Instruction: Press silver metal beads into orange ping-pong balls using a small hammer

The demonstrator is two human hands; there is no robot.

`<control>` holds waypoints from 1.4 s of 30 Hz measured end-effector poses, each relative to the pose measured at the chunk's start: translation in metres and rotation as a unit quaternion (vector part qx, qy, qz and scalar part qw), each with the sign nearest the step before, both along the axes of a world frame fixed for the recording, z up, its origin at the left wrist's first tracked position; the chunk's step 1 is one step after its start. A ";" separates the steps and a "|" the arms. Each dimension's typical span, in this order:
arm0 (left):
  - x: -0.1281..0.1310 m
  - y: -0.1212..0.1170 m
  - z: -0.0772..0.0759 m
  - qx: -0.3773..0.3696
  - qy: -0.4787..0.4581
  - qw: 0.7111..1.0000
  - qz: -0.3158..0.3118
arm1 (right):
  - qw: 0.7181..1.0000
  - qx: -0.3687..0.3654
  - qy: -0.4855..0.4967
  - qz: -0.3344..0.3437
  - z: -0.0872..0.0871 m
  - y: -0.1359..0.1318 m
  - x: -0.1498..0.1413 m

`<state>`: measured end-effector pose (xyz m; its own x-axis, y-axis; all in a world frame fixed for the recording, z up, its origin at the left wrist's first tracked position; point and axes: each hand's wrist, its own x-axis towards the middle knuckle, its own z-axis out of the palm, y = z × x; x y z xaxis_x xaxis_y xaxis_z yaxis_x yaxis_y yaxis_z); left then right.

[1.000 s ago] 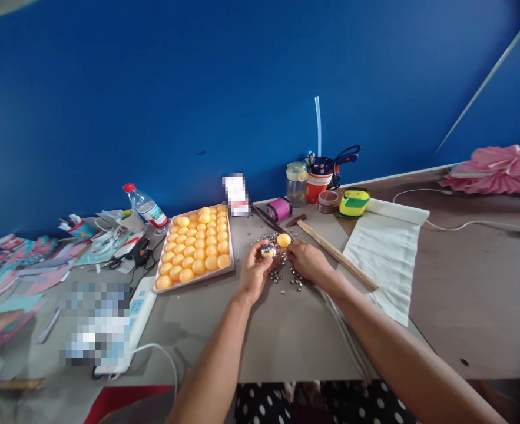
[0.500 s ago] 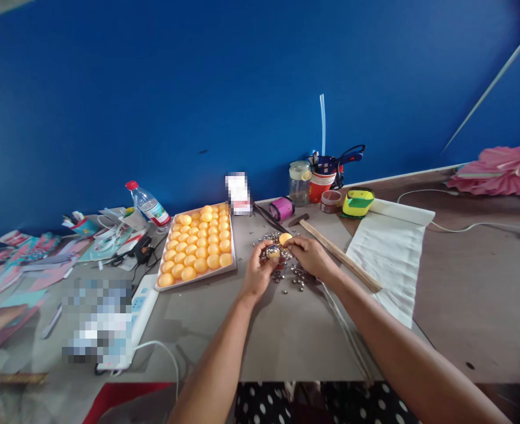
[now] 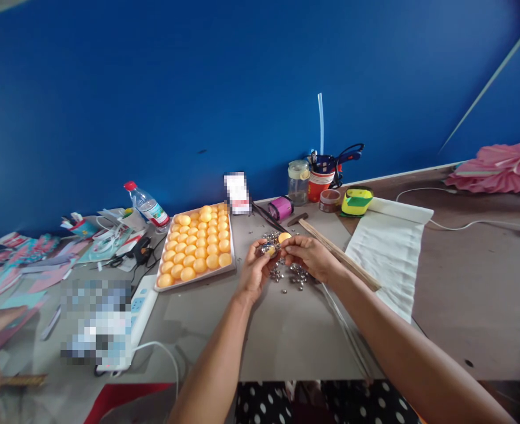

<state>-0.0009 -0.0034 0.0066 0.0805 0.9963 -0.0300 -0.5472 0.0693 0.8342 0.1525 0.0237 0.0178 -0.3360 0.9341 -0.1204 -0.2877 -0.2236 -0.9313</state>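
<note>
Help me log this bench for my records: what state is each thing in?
Left hand: closed on a shiny silver piece
Right hand: fingers drawn together, grip unclear
Tray: holding orange balls
Bottle: red cap on
Glass jar: upright, lid on
Red cup: upright, holding tools
Hammer: lying down
White roll: partly unrolled
Metal beads: loose, scattered

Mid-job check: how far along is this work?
Already done: I can make out no finished piece set aside. In hand: the left hand holds a silvery round piece; the right hand works close beside it, its grip unclear. Apparently left: small shiny beads lie loose, and orange balls fill much of the tray. The total needed isn't visible.
</note>
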 end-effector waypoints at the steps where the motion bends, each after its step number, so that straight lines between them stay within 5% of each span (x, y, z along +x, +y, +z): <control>1: 0.000 0.000 0.000 -0.001 0.005 1.000 -0.001 | 1.000 0.002 -0.004 0.001 0.000 0.000 -0.001; 10: -0.001 0.002 -0.010 0.035 0.081 0.996 0.028 | 0.997 0.069 -0.030 -0.003 -0.006 -0.003 -0.009; 29: -0.004 0.000 -0.009 0.082 0.205 0.975 0.018 | 0.999 -0.030 -0.018 0.019 -0.011 -0.001 -0.009; 42: -0.006 -0.003 -0.011 0.158 0.339 0.926 0.060 | 0.996 -0.088 -0.005 0.009 -0.015 -0.004 -0.012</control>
